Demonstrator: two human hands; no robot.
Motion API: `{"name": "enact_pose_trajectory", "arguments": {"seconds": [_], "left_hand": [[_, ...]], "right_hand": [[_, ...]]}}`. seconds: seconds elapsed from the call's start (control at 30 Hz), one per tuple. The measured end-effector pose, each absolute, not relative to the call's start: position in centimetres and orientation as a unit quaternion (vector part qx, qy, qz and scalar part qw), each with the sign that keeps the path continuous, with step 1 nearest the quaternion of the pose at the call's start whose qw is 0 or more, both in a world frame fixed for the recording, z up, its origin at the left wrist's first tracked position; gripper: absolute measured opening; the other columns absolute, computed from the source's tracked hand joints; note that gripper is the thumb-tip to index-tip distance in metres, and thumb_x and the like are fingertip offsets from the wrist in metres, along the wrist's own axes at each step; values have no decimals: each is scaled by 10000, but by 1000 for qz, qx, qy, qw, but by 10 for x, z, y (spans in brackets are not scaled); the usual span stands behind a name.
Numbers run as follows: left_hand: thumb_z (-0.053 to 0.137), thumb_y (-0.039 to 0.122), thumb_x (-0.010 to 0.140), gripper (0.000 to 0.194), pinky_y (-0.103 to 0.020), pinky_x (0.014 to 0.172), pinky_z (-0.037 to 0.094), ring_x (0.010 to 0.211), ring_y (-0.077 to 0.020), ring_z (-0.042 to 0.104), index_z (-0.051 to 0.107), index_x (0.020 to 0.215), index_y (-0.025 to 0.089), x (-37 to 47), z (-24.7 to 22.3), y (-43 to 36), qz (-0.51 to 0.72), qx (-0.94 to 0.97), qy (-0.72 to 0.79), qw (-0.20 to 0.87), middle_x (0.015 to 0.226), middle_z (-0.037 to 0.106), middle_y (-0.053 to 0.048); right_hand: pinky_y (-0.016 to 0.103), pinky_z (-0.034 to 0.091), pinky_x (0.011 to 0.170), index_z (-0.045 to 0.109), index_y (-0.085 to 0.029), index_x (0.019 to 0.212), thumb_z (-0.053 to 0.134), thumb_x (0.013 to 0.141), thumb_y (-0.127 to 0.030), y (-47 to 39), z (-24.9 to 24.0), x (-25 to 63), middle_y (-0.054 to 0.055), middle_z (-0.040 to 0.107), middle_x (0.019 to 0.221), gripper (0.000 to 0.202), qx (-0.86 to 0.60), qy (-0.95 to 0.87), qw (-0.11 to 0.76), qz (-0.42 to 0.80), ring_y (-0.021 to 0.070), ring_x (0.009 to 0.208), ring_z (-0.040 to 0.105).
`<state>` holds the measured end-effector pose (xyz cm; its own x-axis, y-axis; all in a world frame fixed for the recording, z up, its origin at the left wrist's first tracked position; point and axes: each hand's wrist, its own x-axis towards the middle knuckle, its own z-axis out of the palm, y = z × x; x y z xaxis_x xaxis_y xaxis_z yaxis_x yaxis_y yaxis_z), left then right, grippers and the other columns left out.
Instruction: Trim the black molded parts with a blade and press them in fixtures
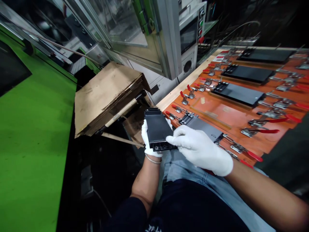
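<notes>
Holding the panel (158, 129) (black) is the left hand (145, 138).

Site: factory workshop, production floor. Evidence: green industrial machine housing (36, 135) at left; metal-framed machine door (171, 42) with clear pane; push-button control panel (201, 23) beyond; wood-edged workbench (180, 91) at right, its orange fixture plates (217, 111) bearing rows of red-handled toggle clamps (283, 103).

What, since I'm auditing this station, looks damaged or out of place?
The cardboard, left of the held black part, looks worn: its edges appear ragged. Nothing else stands out, though fine scratches wouldn't show.
</notes>
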<state>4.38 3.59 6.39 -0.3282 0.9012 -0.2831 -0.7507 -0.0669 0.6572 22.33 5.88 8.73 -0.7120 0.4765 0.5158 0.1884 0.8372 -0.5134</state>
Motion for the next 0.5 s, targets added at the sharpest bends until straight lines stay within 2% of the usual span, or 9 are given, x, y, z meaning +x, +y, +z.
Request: {"name": "enact_pose_trajectory", "arguments": {"seconds": [0.13, 0.3, 0.43, 0.5], "left_hand": [[424, 620, 950, 540, -493, 847, 574, 879, -306, 689, 737, 1010, 184, 44, 59, 36, 712, 141, 309, 615, 976, 756, -102], [405, 566, 980, 521, -440, 901, 552, 837, -261, 690, 727, 991, 156, 45, 60, 36, 718, 156, 326, 595, 930, 747, -104], [376, 623, 964, 584, -440, 880, 550, 901, -274, 678, 703, 1045, 146, 45, 65, 35, 701, 101, 343, 618, 992, 736, -118], [379, 643, 957, 601, -434, 865, 548, 925, -281, 673, 694, 1083, 148, 43, 67, 33, 694, 86, 335, 631, 1032, 734, -119]], "right_hand": [[244, 354, 572, 767, -235, 1009, 503, 843, -74, 56, 82, 221, 13, 648, 881, 351, -167, -918, 299, 200, 98, 601, 508], [239, 392, 610, 757, -213, 1055, 500, 861, -71, 55, 82, 218, 30, 657, 924, 352, -200, -898, 320, 225, 115, 679, 572], [253, 366, 557, 760, -231, 1012, 498, 922, -124, 47, 80, 217, 18, 663, 878, 297, -191, -909, 292, 228, 115, 598, 529], [243, 412, 587, 759, -233, 992, 485, 937, -121, 43, 78, 219, 13, 663, 864, 301, -192, -892, 304, 275, 113, 624, 556]]}}
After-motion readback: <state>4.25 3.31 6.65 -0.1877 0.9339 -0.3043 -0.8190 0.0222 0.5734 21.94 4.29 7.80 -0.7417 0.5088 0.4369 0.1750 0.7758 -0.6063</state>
